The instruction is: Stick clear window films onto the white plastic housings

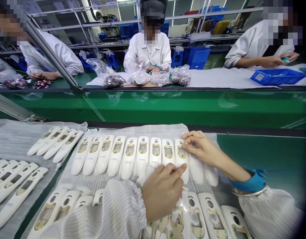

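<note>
A row of white plastic handheld-device shells [142, 156], each with a round hole and a framed window, lies on a wrapping sheet. My left hand [165, 189] holds the lower part of the shell [180, 146] near the right end, its index fingertip pressed on the front. At the same shell's window, the thumb and index finger of my right hand [201, 147] come together in a pinch. Whatever sits between those fingertips is too small to make out. Below my left hand lie adhesive frames [176, 219] with green marks, partly covered by the hand.
More shells [215, 215] lie along the front, with others [55, 142] on a sheet to the left. A green conveyor belt [153, 106] crosses behind. Beyond it, several people in white coats [148, 49] work near bags of parts [160, 78] and a blue tray [278, 77].
</note>
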`<state>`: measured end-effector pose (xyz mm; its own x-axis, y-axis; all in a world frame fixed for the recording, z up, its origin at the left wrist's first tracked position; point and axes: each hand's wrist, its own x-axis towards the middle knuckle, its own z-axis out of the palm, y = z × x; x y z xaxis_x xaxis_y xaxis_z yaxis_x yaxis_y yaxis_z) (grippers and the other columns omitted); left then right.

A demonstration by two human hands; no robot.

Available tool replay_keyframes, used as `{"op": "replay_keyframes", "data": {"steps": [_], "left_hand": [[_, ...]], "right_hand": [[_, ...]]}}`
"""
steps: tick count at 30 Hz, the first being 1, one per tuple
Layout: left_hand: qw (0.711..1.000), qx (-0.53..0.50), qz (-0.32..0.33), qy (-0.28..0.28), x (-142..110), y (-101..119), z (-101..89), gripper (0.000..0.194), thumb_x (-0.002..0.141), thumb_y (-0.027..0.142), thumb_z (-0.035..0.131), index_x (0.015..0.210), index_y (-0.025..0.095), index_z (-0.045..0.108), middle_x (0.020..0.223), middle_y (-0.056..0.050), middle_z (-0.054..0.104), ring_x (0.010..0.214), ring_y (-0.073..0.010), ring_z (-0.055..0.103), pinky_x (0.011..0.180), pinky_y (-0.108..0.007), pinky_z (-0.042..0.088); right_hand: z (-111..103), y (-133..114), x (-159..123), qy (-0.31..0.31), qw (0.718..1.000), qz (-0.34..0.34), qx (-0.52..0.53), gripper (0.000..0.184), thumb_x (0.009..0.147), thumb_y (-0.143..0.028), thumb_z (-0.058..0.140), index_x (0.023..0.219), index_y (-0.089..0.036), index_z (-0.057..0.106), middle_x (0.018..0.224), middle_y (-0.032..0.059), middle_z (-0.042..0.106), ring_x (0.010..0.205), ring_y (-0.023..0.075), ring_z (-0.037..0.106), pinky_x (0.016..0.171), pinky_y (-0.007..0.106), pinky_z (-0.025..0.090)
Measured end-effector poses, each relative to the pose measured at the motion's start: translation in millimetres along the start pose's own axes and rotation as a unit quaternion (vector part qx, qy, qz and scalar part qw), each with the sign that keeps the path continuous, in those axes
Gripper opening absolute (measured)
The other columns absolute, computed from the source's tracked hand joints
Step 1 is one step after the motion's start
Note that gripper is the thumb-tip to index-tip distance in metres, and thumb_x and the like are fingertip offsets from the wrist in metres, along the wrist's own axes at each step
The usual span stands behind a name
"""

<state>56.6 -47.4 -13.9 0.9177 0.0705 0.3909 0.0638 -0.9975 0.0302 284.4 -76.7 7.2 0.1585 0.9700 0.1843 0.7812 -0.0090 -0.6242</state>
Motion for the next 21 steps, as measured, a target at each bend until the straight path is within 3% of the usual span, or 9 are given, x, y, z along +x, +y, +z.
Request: {"op": "replay_keyframes", "data": {"steps": [7,14,21], "left_hand": [[1.000,0.008,-0.002,-0.006,-0.1,0.2,-0.5,0.016,0.089,0.017,0.048,0.082,0.011,0.062,0.141,-0.009,0.047,0.097,-0.0237,0.047,0.073,-0.038,0.045],[1.000,0.017,-0.003,-0.001,0.4,1.1,-2.4,0.017,0.090,0.019,0.048,0.085,0.010,0.062,0.139,-0.009,0.049,0.097,-0.0235,0.047,0.073,-0.037,0.045],[1.000,0.018,-0.006,0.006,0.3,1.4,-1.6,0.017,0.089,0.020,0.050,0.084,0.010,0.063,0.137,-0.008,0.052,0.096,-0.0224,0.048,0.073,-0.037,0.045]], "right_hand": [[-2.9,-11.6,-3.9,0.027,0.989,-0.078,-0.126,0.021,0.090,-0.031,0.051,0.076,-0.021,0.062,0.108,0.0057,0.061,0.102,0.0246,0.048,0.087,0.044,0.044],[2.7,-25.9,-8.8,0.077,0.946,-0.123,-0.292,0.020,0.092,-0.024,0.049,0.078,-0.018,0.062,0.104,0.0073,0.062,0.099,0.0251,0.050,0.079,0.042,0.042],[12.7,-26.4,-24.6,0.163,0.920,-0.159,-0.320,0.019,0.094,-0.023,0.049,0.088,-0.019,0.067,0.092,0.0025,0.070,0.090,0.0222,0.054,0.082,0.041,0.038]]}}
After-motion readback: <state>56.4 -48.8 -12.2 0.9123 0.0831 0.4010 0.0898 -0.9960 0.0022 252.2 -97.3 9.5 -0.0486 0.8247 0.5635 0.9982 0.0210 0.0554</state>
